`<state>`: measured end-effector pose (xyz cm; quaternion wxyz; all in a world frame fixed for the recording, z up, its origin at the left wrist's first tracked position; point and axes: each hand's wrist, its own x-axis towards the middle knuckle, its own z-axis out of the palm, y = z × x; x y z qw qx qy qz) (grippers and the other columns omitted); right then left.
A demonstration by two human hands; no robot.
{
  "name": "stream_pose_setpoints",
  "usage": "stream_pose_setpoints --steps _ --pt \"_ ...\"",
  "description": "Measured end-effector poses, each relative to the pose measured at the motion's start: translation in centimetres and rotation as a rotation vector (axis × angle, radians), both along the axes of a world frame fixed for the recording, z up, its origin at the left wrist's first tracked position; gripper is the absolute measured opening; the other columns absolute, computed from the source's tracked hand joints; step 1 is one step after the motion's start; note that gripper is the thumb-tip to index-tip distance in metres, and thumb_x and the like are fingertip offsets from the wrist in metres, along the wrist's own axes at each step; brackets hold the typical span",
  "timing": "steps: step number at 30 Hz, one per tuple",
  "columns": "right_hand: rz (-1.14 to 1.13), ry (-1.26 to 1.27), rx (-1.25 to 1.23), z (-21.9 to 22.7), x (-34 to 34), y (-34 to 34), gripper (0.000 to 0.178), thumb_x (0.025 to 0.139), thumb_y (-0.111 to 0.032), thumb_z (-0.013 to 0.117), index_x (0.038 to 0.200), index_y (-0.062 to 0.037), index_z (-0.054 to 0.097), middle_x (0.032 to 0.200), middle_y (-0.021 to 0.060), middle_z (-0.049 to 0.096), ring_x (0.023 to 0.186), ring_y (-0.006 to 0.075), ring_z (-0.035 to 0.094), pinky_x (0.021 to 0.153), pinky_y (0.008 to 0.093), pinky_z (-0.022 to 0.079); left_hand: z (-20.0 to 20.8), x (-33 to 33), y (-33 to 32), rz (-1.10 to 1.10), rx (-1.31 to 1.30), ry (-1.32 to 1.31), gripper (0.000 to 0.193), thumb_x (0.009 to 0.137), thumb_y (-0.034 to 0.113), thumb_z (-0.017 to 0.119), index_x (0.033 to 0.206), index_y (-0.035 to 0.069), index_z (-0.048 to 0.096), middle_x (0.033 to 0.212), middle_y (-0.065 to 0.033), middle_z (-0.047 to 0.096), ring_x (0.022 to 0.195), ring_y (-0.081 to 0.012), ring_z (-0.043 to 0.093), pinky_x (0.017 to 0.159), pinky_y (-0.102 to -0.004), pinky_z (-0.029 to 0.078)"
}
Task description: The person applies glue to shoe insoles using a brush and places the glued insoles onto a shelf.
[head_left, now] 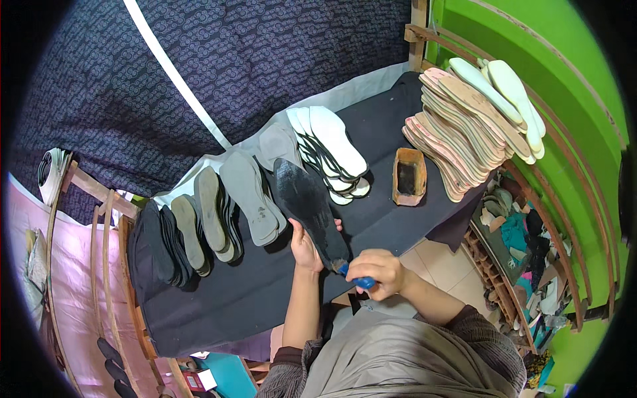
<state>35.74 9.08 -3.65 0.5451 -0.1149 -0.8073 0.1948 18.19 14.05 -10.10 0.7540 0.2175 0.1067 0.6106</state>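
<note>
My left hand [306, 247] grips a black shoe sole [304, 199] from beneath, with fingertips showing at its right edge. The sole is tilted over the near side of the table, and its upper part has a wet-looking sheen. In my right hand [381, 273] is a brush [363, 282] with a blue handle, closed in my fist. The brush's tip touches the near end of the sole. Beyond my right hand, a small brown open-topped container [409, 178] with a dark inside stands on the dark-covered table [219, 298].
Left of the sole lie fanned stacks of grey soles [249, 196], olive-grey soles [210, 209] and black soles [160, 245]. White soles [336, 139] lie at the back. A tall pile of tan insoles [458, 132] fills the right end. Scraps [524, 239] crowd a lower shelf.
</note>
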Motion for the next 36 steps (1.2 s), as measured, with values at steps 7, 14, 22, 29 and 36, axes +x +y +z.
stream_pose_setpoints --steps 7,14,22,29,36 --pt "-0.061 -0.009 -0.046 2.0 0.1 1.7 0.030 0.054 0.003 0.063 0.084 -0.0027 0.062 0.081 0.0124 0.062 0.069 0.0292 0.061 0.062 0.0352 0.049 0.1 0.3 -0.3 0.031 -0.045 0.024 0.071 0.093 0.058 0.023 0.120 -0.003 0.048 0.101 -0.0238 0.062 0.090 -0.0331 0.062 0.080 -0.0420 0.052" --pt "0.059 -0.087 -0.083 -0.1 0.1 -0.2 0.022 0.061 -0.001 0.068 0.082 -0.0023 0.063 0.076 0.0125 0.062 0.064 0.0268 0.061 0.056 0.0327 0.049 0.3 0.0 -0.1 0.028 -0.042 -0.043 0.073 0.093 0.059 0.023 0.120 -0.003 0.047 0.101 -0.0250 0.061 0.089 -0.0338 0.062 0.079 -0.0414 0.052" --pt "-0.066 0.043 -0.010 1.7 0.2 2.3 0.018 0.063 -0.003 0.069 0.080 -0.0019 0.064 0.076 0.0123 0.062 0.061 0.0262 0.060 0.053 0.0325 0.048 0.3 0.1 -0.2 -0.012 -0.011 -0.065 0.072 0.093 0.058 0.023 0.120 -0.004 0.047 0.101 -0.0256 0.061 0.090 -0.0343 0.062 0.081 -0.0424 0.051" --pt "0.044 -0.092 -0.050 1.0 0.4 0.8 0.021 0.060 -0.001 0.068 0.080 -0.0029 0.062 0.075 0.0107 0.062 0.063 0.0263 0.061 0.055 0.0331 0.049 0.2 -0.2 0.1 0.010 -0.041 -0.091 0.072 0.093 0.058 0.023 0.123 -0.004 0.045 0.103 -0.0255 0.060 0.092 -0.0344 0.062 0.082 -0.0428 0.051" --pt "-0.018 -0.042 -0.009 2.5 0.2 2.4 0.013 0.068 -0.004 0.066 0.080 -0.0016 0.062 0.074 0.0115 0.061 0.064 0.0266 0.061 0.056 0.0323 0.049 0.2 -0.5 0.2 0.002 -0.037 -0.110 0.069 0.093 0.057 0.026 0.126 -0.001 0.043 0.106 -0.0230 0.060 0.096 -0.0342 0.061 0.085 -0.0447 0.050"
